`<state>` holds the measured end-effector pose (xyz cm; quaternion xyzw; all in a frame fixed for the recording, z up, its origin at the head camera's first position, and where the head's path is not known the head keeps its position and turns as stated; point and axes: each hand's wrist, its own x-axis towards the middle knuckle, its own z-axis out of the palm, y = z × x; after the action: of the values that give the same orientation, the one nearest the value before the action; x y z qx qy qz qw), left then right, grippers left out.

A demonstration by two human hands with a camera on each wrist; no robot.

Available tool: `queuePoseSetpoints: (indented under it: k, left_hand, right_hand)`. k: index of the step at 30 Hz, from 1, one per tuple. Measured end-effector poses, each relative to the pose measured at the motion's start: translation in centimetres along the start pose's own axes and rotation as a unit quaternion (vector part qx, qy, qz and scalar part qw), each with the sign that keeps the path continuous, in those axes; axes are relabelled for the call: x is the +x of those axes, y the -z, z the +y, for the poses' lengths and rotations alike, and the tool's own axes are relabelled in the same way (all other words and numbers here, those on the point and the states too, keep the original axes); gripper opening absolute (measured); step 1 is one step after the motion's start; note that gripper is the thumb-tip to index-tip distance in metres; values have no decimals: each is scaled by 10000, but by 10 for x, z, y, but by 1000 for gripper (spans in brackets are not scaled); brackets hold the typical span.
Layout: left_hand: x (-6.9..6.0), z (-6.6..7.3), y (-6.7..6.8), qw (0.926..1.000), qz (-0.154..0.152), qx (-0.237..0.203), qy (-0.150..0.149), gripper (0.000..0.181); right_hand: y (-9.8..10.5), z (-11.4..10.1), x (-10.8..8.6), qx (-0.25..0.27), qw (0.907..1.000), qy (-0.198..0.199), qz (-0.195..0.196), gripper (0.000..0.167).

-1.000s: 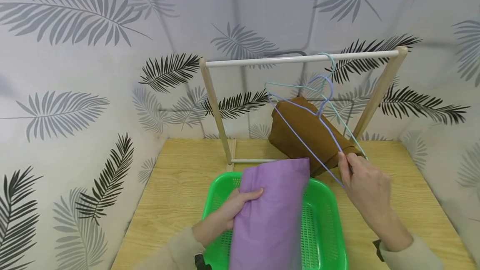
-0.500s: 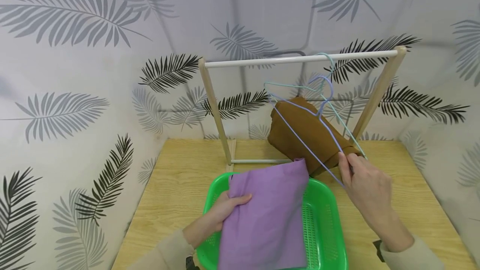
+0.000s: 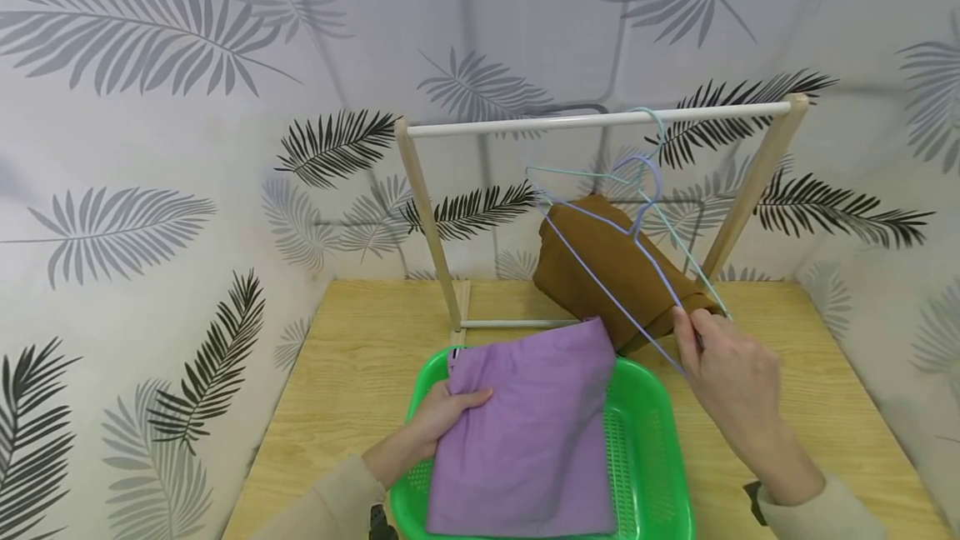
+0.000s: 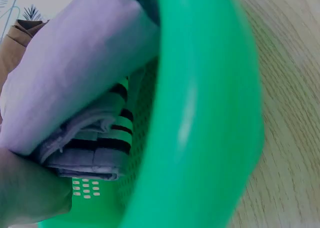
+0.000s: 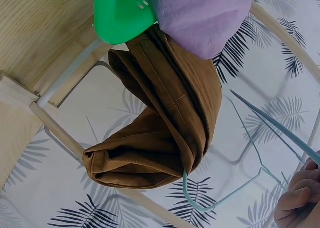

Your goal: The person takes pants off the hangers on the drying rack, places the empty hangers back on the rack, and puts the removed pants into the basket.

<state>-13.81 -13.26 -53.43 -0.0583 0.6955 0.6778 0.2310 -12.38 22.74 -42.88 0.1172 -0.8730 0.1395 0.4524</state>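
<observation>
A folded purple garment (image 3: 532, 440) lies over the green basket, held at its left edge by my left hand (image 3: 438, 417), thumb on top; the other fingers are hidden beneath. In the left wrist view, folded layers with black stripes show on the garment's (image 4: 75, 63) underside. My right hand (image 3: 738, 369) grips a lavender clothes hanger (image 3: 636, 225) near its right corner. Behind it, a mint hanger (image 3: 662, 132) is hooked on the rack's bar, with a folded brown garment (image 3: 577, 286) draped over it. In the right wrist view, the brown garment (image 5: 175, 103) hangs in several folds.
The small rack (image 3: 510, 126) has a white bar and wooden legs and stands at the back of the wooden table (image 3: 360, 357). The green basket (image 3: 667, 440) sits at the front. Leaf-patterned wall covering (image 3: 150, 132) encloses the back and sides.
My left hand has moved left and slightly down, spreading the purple garment wider and flatter across the basket. My right hand and the lavender hanger have stayed almost still.
</observation>
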Motion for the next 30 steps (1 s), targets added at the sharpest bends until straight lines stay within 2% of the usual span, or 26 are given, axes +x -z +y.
queuePoseSetpoints:
  k: [7, 15, 22, 26, 30]
  left_hand:
    - [2, -3, 1, 9994, 164, 318, -14, 49]
    - [4, -7, 2, 9988, 291, 386, 3, 53]
    - [6, -6, 2, 9967, 562, 590, 15, 55]
    - [3, -1, 3, 9957, 672, 639, 33, 56]
    - [-6, 11, 5, 9947, 695, 755, 63, 65]
  right_hand:
    - [-2, -1, 1, -8, 9999, 47, 110, 63]
    - [0, -3, 0, 34, 9999, 72, 103, 64]
    - [-2, 0, -1, -12, 9999, 45, 89, 64]
    - [-2, -1, -1, -28, 9999, 62, 94, 64]
    - [-1, -2, 0, -27, 9999, 68, 121, 64]
